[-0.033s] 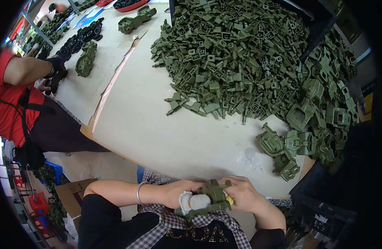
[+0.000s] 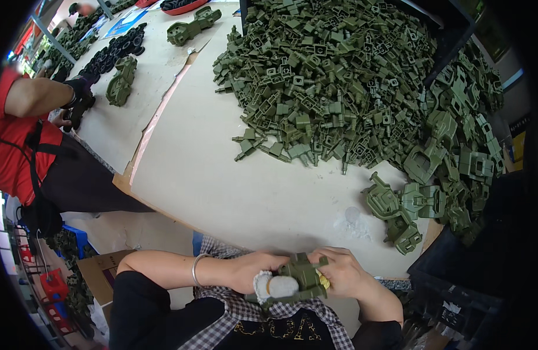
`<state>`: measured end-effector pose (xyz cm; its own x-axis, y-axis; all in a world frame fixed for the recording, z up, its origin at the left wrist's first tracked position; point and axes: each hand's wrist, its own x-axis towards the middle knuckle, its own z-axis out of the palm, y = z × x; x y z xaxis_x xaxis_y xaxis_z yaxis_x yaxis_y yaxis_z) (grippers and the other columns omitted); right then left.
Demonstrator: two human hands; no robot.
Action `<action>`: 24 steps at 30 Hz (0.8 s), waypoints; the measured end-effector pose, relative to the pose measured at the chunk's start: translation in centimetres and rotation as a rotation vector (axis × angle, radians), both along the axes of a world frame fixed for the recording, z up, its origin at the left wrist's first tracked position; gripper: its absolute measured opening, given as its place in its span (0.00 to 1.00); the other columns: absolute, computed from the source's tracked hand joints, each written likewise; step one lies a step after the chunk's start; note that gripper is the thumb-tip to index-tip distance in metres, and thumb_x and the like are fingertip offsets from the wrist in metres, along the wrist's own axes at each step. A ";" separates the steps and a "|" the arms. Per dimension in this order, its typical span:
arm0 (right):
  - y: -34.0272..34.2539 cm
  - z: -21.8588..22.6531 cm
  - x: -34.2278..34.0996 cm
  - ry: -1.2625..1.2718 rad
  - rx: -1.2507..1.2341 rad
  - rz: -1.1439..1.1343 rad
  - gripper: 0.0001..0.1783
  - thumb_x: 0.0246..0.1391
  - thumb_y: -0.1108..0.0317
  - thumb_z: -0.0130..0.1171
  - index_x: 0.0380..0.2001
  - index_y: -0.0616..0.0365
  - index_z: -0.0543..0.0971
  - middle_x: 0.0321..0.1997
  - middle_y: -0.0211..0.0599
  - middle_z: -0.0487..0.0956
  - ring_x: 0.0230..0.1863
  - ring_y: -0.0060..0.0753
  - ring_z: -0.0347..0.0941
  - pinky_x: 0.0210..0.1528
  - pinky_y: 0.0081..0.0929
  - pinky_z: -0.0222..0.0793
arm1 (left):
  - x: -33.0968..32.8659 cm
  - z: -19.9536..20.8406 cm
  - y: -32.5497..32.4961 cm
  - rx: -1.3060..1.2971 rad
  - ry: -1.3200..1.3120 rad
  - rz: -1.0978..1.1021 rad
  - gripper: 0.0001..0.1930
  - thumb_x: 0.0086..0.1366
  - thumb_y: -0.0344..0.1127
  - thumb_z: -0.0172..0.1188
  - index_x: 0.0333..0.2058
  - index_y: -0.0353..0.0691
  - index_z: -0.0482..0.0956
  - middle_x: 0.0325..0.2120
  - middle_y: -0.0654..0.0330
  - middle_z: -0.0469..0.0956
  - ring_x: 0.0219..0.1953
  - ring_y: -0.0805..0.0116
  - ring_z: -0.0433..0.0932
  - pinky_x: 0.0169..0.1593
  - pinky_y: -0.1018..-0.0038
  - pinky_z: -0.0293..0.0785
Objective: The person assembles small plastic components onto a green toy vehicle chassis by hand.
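At the near table edge, close to my body, I hold an olive-green moulded plastic vehicle body (image 2: 304, 271) between both hands. My left hand (image 2: 254, 273) is closed on its left side, with a white cloth cover (image 2: 283, 286) and a tan band around the thumb. My right hand (image 2: 342, 271) grips the other side, its fingers curled over the part. Something small and yellow (image 2: 324, 281) shows by the right fingertips; its kind cannot be made out. Part of the piece's underside is hidden by my hands.
A large heap of small green plastic parts (image 2: 321, 87) covers the far table. Larger green bodies (image 2: 455, 151) pile up at the right, and a joined green piece (image 2: 403, 207) lies nearer. A co-worker in red (image 2: 23, 134) works at the left, beside black wheels (image 2: 114, 52).
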<state>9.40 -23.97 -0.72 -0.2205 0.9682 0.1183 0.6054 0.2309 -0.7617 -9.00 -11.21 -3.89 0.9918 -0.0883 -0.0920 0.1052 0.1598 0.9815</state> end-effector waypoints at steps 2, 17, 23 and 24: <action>0.3 0.8 -0.3 0.050 -0.041 -0.047 0.17 0.33 0.73 0.60 0.32 0.62 0.71 0.30 0.43 0.74 0.32 0.46 0.73 0.32 0.33 0.72 | 0.5 1.0 0.1 0.289 -0.141 0.040 0.21 0.49 0.40 0.63 0.37 0.33 0.70 0.22 0.50 0.75 0.24 0.52 0.76 0.26 0.67 0.70; 1.0 -2.7 0.6 0.203 -0.082 -0.101 0.14 0.33 0.76 0.60 0.30 0.59 0.74 0.30 0.35 0.76 0.28 0.45 0.73 0.30 0.32 0.71 | 2.0 -0.5 2.3 0.028 0.131 -0.083 0.14 0.50 0.35 0.62 0.33 0.34 0.72 0.27 0.51 0.76 0.28 0.61 0.76 0.34 0.71 0.71; 2.1 -1.9 0.3 0.182 -0.130 -0.147 0.13 0.34 0.76 0.60 0.29 0.59 0.74 0.27 0.40 0.75 0.28 0.46 0.73 0.29 0.32 0.71 | 2.2 0.5 2.7 0.488 0.022 -0.087 0.15 0.51 0.35 0.62 0.35 0.32 0.73 0.27 0.58 0.76 0.30 0.70 0.75 0.36 0.72 0.71; 2.4 -1.7 0.4 0.209 -0.074 -0.158 0.12 0.36 0.76 0.59 0.30 0.60 0.74 0.26 0.41 0.75 0.27 0.44 0.73 0.29 0.30 0.70 | 2.3 0.5 3.0 0.498 0.018 -0.090 0.15 0.51 0.35 0.62 0.35 0.32 0.73 0.27 0.58 0.76 0.30 0.70 0.75 0.36 0.72 0.71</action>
<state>9.85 -21.61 -2.39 -0.0443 0.9964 0.0729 0.4574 0.0851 -0.8852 -6.71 -8.25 -3.41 0.9803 -0.1142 -0.1614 0.1146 -0.3374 0.9343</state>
